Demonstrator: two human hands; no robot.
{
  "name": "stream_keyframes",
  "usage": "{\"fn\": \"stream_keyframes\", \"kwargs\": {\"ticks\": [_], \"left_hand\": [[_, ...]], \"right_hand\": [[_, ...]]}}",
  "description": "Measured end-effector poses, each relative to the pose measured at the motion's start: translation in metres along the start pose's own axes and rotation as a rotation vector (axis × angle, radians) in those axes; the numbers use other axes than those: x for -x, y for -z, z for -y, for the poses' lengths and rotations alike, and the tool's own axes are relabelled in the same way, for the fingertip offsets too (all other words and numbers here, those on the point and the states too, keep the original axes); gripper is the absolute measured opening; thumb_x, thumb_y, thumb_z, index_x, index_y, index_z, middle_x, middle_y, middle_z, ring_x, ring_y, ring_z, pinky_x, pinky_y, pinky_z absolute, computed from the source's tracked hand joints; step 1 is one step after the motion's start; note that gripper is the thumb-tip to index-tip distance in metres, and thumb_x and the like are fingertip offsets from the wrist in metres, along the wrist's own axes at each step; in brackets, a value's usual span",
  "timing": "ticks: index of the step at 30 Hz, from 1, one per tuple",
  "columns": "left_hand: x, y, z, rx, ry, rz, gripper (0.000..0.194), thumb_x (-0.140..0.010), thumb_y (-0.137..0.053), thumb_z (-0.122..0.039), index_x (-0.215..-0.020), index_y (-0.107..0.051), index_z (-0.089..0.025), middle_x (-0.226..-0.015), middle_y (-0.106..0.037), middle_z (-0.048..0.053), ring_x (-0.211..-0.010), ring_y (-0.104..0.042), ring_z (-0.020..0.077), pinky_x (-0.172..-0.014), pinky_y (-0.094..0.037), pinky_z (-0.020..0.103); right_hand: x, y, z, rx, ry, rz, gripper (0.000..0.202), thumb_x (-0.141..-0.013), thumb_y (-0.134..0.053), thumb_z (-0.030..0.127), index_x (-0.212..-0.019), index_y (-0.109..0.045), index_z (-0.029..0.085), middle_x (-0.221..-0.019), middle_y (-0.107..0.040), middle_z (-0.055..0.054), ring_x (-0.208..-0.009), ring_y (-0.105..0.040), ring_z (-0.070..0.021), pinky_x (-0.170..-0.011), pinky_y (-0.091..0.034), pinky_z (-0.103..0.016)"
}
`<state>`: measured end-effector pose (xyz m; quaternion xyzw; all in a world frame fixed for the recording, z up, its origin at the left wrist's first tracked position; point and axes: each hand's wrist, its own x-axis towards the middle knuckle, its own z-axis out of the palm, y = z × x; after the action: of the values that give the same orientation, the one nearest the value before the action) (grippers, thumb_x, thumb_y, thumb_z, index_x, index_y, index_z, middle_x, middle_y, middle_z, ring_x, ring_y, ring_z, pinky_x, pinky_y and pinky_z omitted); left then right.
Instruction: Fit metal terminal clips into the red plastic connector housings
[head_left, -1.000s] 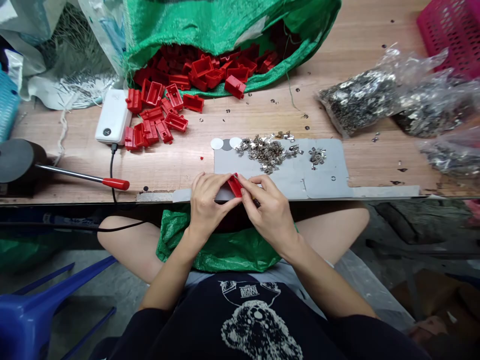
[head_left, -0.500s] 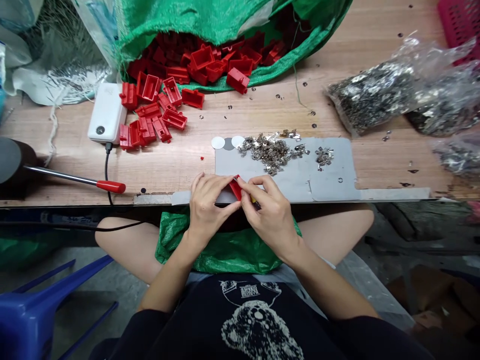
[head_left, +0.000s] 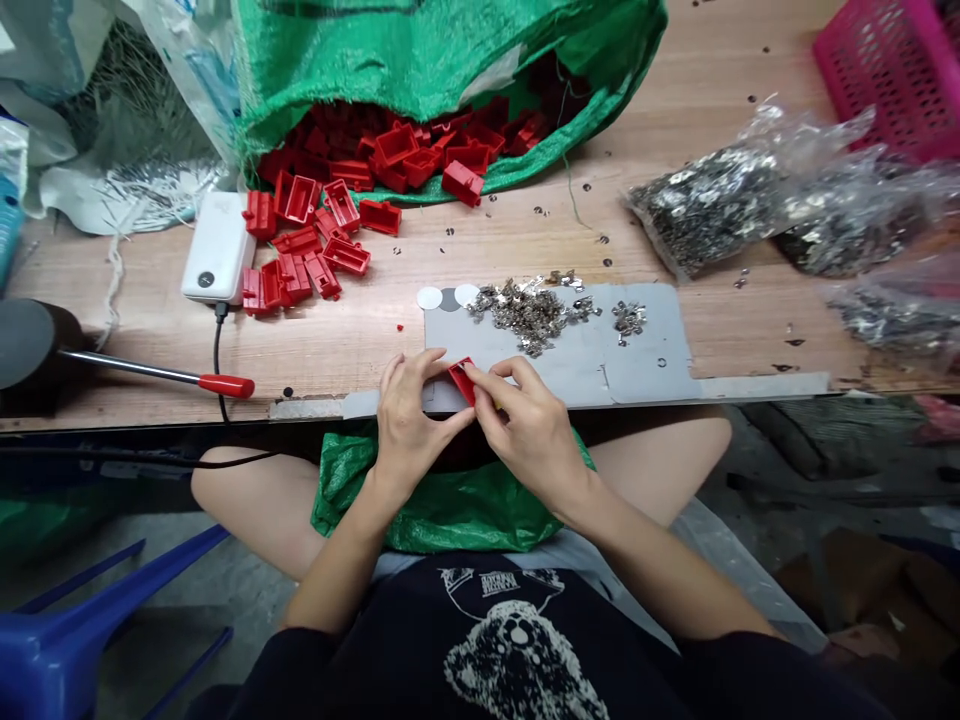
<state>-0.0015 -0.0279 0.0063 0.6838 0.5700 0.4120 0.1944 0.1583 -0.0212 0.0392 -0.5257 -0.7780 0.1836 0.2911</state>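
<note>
A small red plastic box (head_left: 462,380) is held at the table's front edge, its open side facing up. My left hand (head_left: 409,408) grips it between thumb and forefinger from the left. My right hand (head_left: 529,420) is closed at the box's right side, fingertips against its upper end, where a bit of metal shows. A yellow part of a slim tool peeks out under the right fingers; most of it is hidden. Just beyond lies a pile of small shiny metal clips (head_left: 529,318) on a grey mat (head_left: 652,350), with a smaller heap (head_left: 628,320) to its right.
A green woven sack (head_left: 450,60) spills red boxes (head_left: 346,255) at the back left. Nearby are a white power bank (head_left: 219,245) with a cable and a red-tipped lever (head_left: 225,385). Plastic bags of metal parts (head_left: 709,205) and a pink basket (head_left: 885,80) stand right.
The view has shifted slightly. The red box has turned a little, showing more of its open side, and my right fingertips have moved at its upper end. Both hands keep their hold.
</note>
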Motion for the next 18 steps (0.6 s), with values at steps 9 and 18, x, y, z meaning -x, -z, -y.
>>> {"fn": "stream_keyframes", "kwargs": {"ticks": [9,18], "left_hand": [[-0.001,0.01,0.004,0.258,0.141,-0.016,0.056,-0.085,-0.075,-0.029,-0.132,-0.046,-0.023,-0.126,-0.058,0.009,-0.114,-0.066,0.0199,-0.101,-0.059,0.038],[-0.005,0.009,-0.007,-0.07,-0.003,0.082,0.071,-0.079,-0.06,-0.005,-0.146,-0.05,-0.023,-0.125,-0.049,0.01,-0.118,-0.055,0.0235,-0.105,-0.052,0.042]], "right_hand": [[-0.011,0.014,-0.03,-0.112,-0.207,-0.111,0.026,-0.098,-0.05,0.026,-0.121,-0.062,0.022,-0.1,-0.07,-0.008,-0.085,-0.068,-0.0222,-0.073,-0.054,-0.036],[-0.082,0.0,-0.038,0.213,-0.124,-0.027,0.021,-0.096,-0.057,0.028,-0.089,-0.074,0.02,-0.084,-0.074,-0.009,-0.077,-0.065,-0.0244,-0.067,-0.042,-0.033]]}}
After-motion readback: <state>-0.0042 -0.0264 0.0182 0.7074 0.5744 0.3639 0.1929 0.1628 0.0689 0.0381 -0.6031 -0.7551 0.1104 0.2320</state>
